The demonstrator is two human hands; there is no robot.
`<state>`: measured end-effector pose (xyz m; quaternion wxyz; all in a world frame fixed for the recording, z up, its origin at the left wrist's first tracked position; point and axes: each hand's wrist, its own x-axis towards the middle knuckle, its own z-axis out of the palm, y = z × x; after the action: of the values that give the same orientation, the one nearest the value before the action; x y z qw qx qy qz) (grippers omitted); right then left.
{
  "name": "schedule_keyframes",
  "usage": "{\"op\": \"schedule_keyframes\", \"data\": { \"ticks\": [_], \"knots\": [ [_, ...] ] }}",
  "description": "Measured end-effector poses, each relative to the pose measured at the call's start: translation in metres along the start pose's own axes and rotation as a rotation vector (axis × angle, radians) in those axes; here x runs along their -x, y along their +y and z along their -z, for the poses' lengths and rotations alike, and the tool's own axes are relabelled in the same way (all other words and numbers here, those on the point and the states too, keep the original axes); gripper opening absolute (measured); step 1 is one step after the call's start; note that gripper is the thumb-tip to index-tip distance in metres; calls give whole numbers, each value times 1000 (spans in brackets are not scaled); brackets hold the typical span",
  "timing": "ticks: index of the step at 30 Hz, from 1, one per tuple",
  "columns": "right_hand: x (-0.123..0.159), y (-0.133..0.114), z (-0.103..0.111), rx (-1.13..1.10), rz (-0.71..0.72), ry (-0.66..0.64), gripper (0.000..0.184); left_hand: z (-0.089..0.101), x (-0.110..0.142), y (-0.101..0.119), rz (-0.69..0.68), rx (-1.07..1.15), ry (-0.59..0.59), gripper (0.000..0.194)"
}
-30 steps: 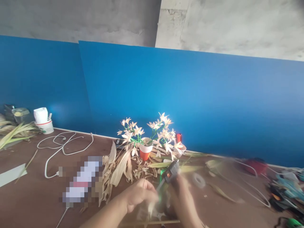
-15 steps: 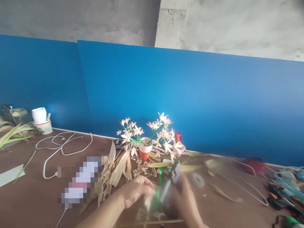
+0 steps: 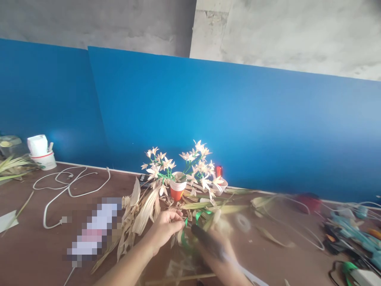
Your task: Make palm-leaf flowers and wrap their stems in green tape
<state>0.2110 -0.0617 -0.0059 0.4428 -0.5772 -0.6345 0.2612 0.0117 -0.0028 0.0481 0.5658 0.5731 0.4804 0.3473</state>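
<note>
My left hand (image 3: 168, 226) is closed in a pinch above the table, at the end of a thin green strip (image 3: 183, 238) that hangs from the fingertips. To its right, my right hand (image 3: 222, 254) is wrapped round a dark-handled tool (image 3: 205, 238); motion smears it, and its exact kind cannot be made out. Another bit of green strip (image 3: 205, 213) shows just beyond the hands. Behind them stands an orange-and-white paper cup (image 3: 177, 190) between sprays of pale flowers (image 3: 202, 165) with green stems. Dried husk leaves (image 3: 147, 212) lie around its base.
White cables (image 3: 61, 186) and a pixelated, blurred-out object (image 3: 95, 230) lie on the left. A white tub (image 3: 44, 160) stands at the back left. On the right are a roll of clear tape (image 3: 243, 223), a red item (image 3: 308, 202) and cluttered tools (image 3: 351, 238). A blue panel (image 3: 208, 111) rises behind.
My right hand has turned the tool, so its dark end now points up-left toward my left hand. My left hand has risen slightly. The whole view has shifted a little.
</note>
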Motion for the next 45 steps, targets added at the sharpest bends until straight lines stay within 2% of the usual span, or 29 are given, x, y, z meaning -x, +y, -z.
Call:
{"op": "schedule_keyframes", "data": {
  "ticks": [4,11,18,26,38,45],
  "knots": [
    [-3,-7,-5,-3,-2,-97,37,-1,-1,-1,28,-40,-23,11],
    [-4,-7,-10,-13,8,-75,40,-1,-4,-10,25,-61,-54,14],
    [-5,-9,-9,39,62,-110,38,-1,-1,-6,48,-35,-53,14],
    [-7,3,-13,9,77,-15,37,-2,0,-4,24,-27,-44,13],
    [-6,0,-11,-18,28,-70,37,-3,2,-3,43,-6,-27,13],
    [-6,3,-13,-10,16,-38,33,-4,0,-5,57,-10,-44,15]
  ]
}}
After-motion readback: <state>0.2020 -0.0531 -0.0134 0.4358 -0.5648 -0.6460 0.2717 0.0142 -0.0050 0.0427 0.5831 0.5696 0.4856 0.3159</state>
